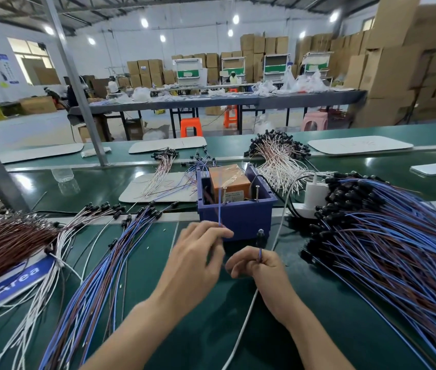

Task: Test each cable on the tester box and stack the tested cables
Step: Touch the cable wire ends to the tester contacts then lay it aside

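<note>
Partly hidden, the thin blue cable (220, 209) disappears behind both hands, so its middle run cannot be seen. The left hand (198, 252) pinches it in its grip before the blue plastic tester box (240, 222), its tip rising beside a metal pin (224, 194) — contact unclear. The right hand (258, 263) curls its grip round the other end, black plug (260, 233) upright. A white cord (280, 225) crosses the green tabletop (318, 303), with a heap of blue-brown cables (385, 236) to its right.

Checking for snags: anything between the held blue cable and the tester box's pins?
Nothing visible: the thin blue cable rises from the left hand straight to the blue plastic tester box's left metal pin.
</note>
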`<state>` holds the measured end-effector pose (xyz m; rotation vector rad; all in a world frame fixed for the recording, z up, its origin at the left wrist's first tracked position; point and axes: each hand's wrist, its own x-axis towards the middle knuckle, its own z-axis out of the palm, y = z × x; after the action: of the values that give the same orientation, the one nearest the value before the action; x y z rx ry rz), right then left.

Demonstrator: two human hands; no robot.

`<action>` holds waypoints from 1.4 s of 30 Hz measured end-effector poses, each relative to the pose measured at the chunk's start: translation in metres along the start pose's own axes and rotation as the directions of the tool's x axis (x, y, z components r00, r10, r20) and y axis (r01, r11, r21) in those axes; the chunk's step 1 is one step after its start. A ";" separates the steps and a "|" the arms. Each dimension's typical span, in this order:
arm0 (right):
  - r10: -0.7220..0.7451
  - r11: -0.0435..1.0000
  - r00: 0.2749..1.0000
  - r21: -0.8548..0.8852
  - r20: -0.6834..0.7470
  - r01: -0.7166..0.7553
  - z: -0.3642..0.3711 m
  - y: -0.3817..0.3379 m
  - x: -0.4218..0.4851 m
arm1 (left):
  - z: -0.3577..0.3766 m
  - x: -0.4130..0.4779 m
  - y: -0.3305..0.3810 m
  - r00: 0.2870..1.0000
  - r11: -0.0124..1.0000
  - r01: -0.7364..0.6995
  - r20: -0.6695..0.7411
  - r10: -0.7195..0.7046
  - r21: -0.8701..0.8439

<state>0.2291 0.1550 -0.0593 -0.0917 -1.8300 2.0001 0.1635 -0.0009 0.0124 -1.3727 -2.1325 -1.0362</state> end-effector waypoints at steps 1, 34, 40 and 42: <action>0.010 1.000 1.000 0.024 0.008 -0.010 0.000 0.000 0.000 | 0.005 -0.003 0.007 0.996 0.979 0.086 0.025 -0.082 -0.183; 0.181 0.972 0.983 0.159 -0.027 -0.175 0.006 -0.017 -0.003 | 0.050 -0.038 -0.020 0.900 0.680 0.434 0.254 -0.354 -0.591; 0.207 0.958 0.963 0.235 -0.174 -0.164 0.007 -0.015 0.003 | 0.049 -0.039 -0.018 0.926 0.736 0.345 0.084 -0.368 -0.582; 0.215 0.954 0.959 0.250 -0.186 -0.166 0.005 -0.012 0.004 | 0.047 -0.038 -0.020 0.921 0.732 0.348 0.067 -0.384 -0.586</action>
<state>0.2273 0.1518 -0.0461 -0.4105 -1.4936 2.2265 0.1647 0.0078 -0.0508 -1.1354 -2.1774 -2.0124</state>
